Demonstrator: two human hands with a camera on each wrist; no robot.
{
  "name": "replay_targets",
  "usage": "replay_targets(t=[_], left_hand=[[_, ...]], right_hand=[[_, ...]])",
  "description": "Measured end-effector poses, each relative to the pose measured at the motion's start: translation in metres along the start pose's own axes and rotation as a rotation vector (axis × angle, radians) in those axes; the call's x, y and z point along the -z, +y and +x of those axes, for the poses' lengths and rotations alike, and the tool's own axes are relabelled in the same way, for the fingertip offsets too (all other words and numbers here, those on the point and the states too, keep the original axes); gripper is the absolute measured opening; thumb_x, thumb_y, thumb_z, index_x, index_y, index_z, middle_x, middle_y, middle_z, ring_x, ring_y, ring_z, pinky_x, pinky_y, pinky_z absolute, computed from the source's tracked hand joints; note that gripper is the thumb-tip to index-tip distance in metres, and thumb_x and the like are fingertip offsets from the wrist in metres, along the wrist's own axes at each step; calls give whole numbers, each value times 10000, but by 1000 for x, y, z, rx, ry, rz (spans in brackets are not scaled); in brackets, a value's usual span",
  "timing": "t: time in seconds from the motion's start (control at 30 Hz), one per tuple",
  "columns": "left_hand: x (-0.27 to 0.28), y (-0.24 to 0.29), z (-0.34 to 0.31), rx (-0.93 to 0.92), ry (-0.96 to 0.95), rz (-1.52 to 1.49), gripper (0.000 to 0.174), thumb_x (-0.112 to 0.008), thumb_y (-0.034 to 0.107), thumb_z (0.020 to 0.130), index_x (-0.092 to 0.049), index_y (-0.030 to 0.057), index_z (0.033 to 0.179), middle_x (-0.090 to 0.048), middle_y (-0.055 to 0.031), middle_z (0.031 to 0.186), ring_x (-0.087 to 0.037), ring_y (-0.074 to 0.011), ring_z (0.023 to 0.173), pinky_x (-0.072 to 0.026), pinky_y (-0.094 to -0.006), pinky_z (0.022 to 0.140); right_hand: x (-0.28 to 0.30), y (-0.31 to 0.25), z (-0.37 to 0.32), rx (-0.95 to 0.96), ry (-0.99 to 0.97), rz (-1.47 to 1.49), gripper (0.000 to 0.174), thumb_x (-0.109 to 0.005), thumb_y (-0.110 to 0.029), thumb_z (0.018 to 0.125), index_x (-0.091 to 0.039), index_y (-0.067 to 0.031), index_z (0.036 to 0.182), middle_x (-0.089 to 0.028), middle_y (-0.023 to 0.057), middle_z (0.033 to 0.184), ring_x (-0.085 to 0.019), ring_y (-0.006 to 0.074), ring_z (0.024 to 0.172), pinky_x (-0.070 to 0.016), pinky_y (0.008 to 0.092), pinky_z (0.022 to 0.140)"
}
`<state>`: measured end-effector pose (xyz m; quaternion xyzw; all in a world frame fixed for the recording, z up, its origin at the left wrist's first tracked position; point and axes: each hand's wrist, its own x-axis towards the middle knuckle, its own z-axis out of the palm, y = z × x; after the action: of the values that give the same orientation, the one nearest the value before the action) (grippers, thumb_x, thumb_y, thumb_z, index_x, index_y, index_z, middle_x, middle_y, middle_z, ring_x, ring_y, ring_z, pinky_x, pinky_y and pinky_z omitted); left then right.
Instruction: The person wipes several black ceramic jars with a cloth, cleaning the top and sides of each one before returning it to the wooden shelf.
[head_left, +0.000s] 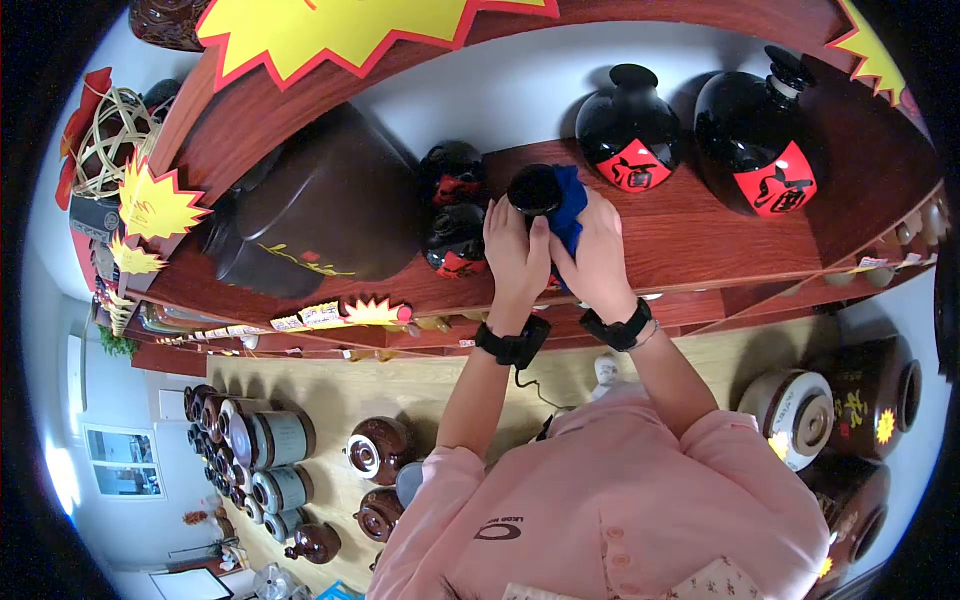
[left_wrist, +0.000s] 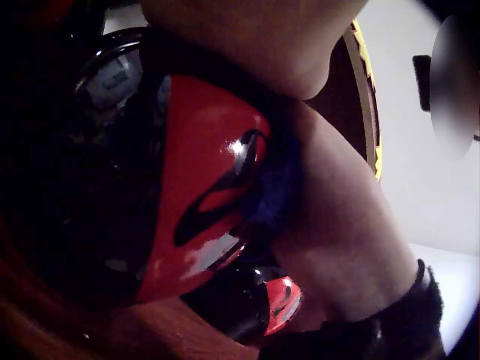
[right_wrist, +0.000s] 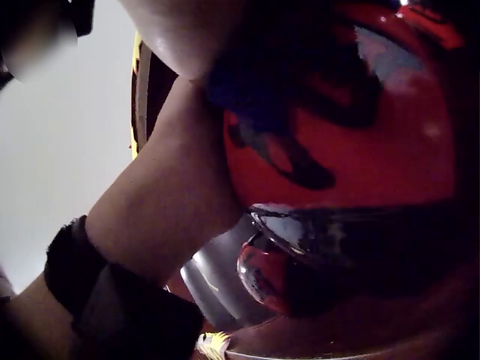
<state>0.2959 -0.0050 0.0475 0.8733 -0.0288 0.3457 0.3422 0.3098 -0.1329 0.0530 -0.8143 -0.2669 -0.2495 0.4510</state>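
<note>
The black jar [head_left: 535, 187] is on the wooden shelf [head_left: 690, 240], between both hands, its dark round top pointing up toward the head camera. Its long axis runs roughly upright, and its red label [left_wrist: 214, 165] faces the person. The left hand [head_left: 515, 255] curls round the jar's left side near the top, thumb toward the middle. The right hand [head_left: 600, 250] grips a blue cloth [head_left: 570, 205] against the jar's right side. Two small black jars [head_left: 452, 225] stand just beyond the left hand's fingers.
</note>
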Motion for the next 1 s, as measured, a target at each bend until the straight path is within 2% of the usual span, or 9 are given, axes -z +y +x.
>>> replay_targets(t=[0.23,0.37,0.53,0.63,0.73,0.77,0.83,0.87,1.0], left_hand=[[-1,-1,2,-32,5,20,384,-550,271,877,-567,-22,1124,-605,-223,1103,-536,-422,1077,-332,-511,1056],[-1,2,4,-34,5,31,392,-577,309,880,-577,-24,1087,-608,-234,1064,-549,-438,1023,-379,-506,999],[-2,4,5,-33,16,9,391,-607,305,870,-590,-43,1048,-608,-252,1042,-554,-447,1001,-403,-500,958],[-1,5,8,-23,6,2,393,-619,301,864,-594,-49,1041,-610,-259,1041,-555,-449,1002,-410,-499,944],[-3,-1,6,-27,-5,34,390,-620,296,863,-596,-49,1042,-612,-263,1039,-559,-451,995,-417,-500,924],[-3,-2,6,-28,-15,48,388,-620,293,862,-597,-51,1041,-613,-263,1038,-560,-451,992,-419,-500,919],[-3,-7,4,-65,-5,77,376,-621,284,861,-600,-47,1039,-617,-258,1031,-564,-447,982,-424,-497,908],[-4,-11,3,-101,17,92,365,-622,277,861,-603,-42,1038,-620,-252,1024,-567,-442,976,-427,-494,901],[2,-1,9,-114,-3,-61,312,-638,246,853,-614,-14,1024,-627,-217,993,-579,-415,945,-444,-472,859]], right_hand=[[-15,22,-24,-159,214,303,385,-574,-139,893,-522,16,1241,-515,238,1251,-462,404,1171,-332,451,1025],[-35,45,-39,-540,383,900,342,-473,-231,1002,-518,14,1236,-553,120,1255,-512,232,1136,-365,354,1005],[-45,82,-42,-819,239,1121,368,-468,-310,1007,-498,-48,1263,-580,73,1189,-566,174,1068,-447,315,941],[-29,54,-25,-767,307,1111,352,-472,-249,1000,-529,16,1225,-597,69,1160,-522,160,1067,-379,304,974],[-8,19,-13,-497,256,813,341,-493,-211,983,-532,28,1224,-600,126,1171,-535,217,1081,-375,338,984],[-10,23,-13,-303,220,513,352,-528,-185,949,-531,46,1216,-583,206,1181,-535,313,1094,-372,381,989],[1,5,-3,41,134,105,381,-545,-183,923,-529,55,1220,-556,251,1198,-507,379,1115,-368,408,991],[0,0,3,89,207,81,328,-569,-188,900,-570,63,1112,-582,242,1094,-528,389,1040,-399,426,930],[-3,26,24,28,120,216,228,-548,-180,908,-571,45,877,-563,227,857,-530,423,876,-419,477,781]])
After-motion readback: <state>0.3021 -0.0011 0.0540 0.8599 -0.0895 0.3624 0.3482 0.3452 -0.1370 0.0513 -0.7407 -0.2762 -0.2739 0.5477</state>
